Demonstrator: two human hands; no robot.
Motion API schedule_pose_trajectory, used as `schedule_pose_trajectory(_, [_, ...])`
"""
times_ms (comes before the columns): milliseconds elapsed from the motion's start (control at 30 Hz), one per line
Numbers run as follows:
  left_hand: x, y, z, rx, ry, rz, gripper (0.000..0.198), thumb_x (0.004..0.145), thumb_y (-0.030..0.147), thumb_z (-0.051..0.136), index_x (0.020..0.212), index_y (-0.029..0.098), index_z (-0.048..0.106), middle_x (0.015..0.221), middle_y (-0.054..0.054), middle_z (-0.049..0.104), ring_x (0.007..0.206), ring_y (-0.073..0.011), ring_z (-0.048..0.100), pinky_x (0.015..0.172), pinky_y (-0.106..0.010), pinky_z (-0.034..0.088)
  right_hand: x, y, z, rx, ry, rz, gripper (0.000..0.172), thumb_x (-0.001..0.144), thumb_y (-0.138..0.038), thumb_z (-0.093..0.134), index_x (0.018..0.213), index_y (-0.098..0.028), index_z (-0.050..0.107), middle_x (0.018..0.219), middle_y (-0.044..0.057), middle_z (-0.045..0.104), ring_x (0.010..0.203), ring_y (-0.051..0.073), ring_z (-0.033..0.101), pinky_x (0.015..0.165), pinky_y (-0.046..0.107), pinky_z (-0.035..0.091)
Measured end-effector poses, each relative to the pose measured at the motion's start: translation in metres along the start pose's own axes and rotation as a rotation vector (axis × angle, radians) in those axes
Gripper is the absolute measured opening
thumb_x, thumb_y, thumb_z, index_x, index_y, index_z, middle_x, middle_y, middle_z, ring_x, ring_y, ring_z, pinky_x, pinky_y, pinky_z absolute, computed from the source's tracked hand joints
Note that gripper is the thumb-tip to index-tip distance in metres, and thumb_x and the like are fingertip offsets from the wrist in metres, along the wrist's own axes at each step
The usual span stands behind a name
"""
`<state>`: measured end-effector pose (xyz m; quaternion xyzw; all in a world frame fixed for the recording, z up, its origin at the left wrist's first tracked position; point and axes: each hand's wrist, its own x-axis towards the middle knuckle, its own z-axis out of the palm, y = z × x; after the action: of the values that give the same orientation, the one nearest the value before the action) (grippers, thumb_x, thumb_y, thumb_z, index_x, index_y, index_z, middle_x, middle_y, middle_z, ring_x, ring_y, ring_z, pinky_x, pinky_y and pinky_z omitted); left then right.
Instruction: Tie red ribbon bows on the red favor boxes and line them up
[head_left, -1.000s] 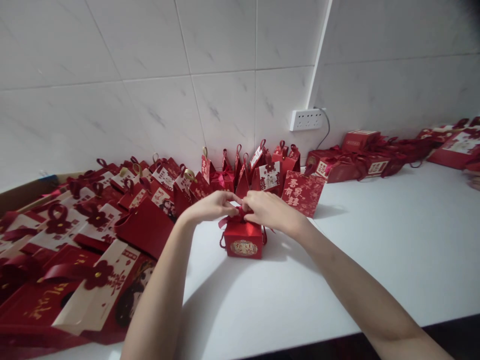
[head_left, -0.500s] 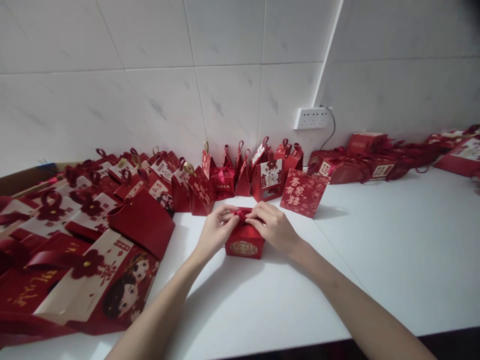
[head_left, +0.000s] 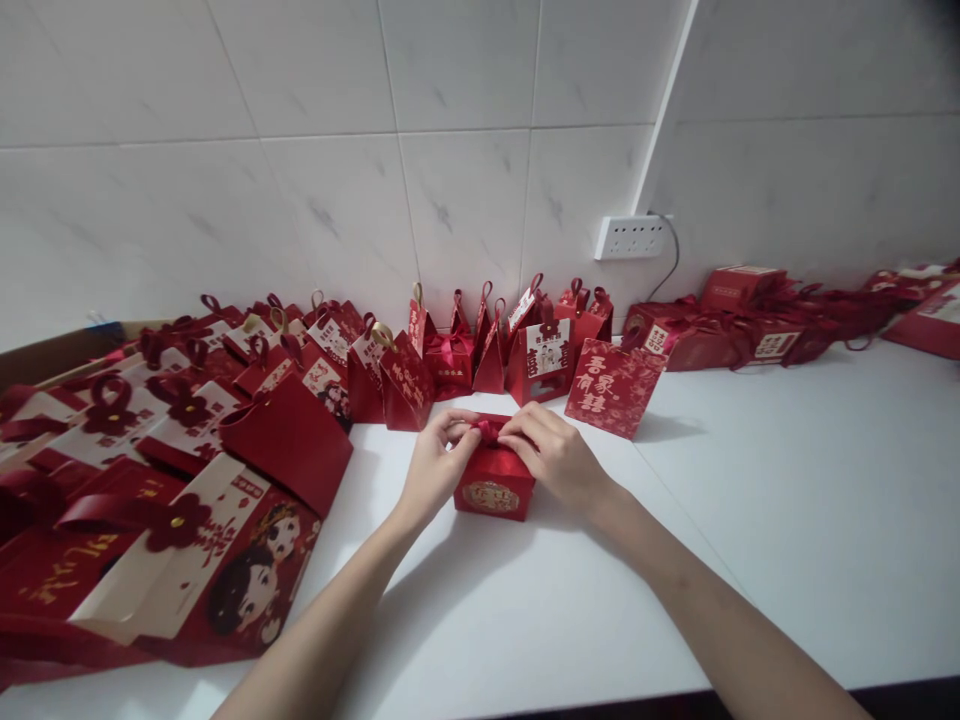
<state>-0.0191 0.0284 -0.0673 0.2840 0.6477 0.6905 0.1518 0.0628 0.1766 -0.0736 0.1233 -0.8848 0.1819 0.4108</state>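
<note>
A small red gift box (head_left: 493, 490) with a gold emblem on its front stands on the white table (head_left: 600, 620) before me. On its top lies a red ribbon bow (head_left: 488, 432). My left hand (head_left: 439, 462) pinches the left side of the ribbon between thumb and fingers. From the other side, my right hand (head_left: 556, 452) has its fingertips closed on the ribbon too. The fingers partly hide the bow and the box's top edges.
Many red and white gift boxes (head_left: 247, 550) crowd the left. A row of small peaked boxes (head_left: 487, 360) lines the wall, with a square red box (head_left: 615, 388) at its right end. More ribboned boxes (head_left: 697, 335) sit at the back right, near a socket strip (head_left: 630, 238).
The view has shifted slightly, so everything appears a little further right. Both hands stay on the ribbon, and the bow shows a bit more plainly between the fingers.
</note>
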Motion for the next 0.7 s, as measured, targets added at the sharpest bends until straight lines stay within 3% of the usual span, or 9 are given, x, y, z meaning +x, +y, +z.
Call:
schedule_pose_trajectory(300, [-0.0021,0.0010,0.0033,0.036,0.032,0.042,0.017,0.075,0.031,0.059,0.082,0.017,0.054,0.068,0.000,0.063,0.064,-0.0110,0.057,0.058,-0.019,0.042,-0.0009,-0.0030,0.0007,0.018,-0.019,0.015,0.014,0.092,-0.014,0.047,0.081,-0.017,0.054,0.078,0.004,0.056,0.070,0.017,0.056,0.065,0.029,0.048])
schedule_pose_trajectory(700, [-0.0018,-0.0013,-0.0050,0.330,0.151,0.204,0.013,0.078,0.029,0.054,0.083,0.018,0.057,0.084,-0.004,0.063,0.078,-0.0159,0.056,0.074,-0.028,0.043,-0.0021,0.0009,-0.0053,0.037,-0.012,0.022,0.014,0.092,-0.012,0.045,0.082,-0.017,0.053,0.080,0.005,0.054,0.074,0.017,0.056,0.068,0.031,0.050])
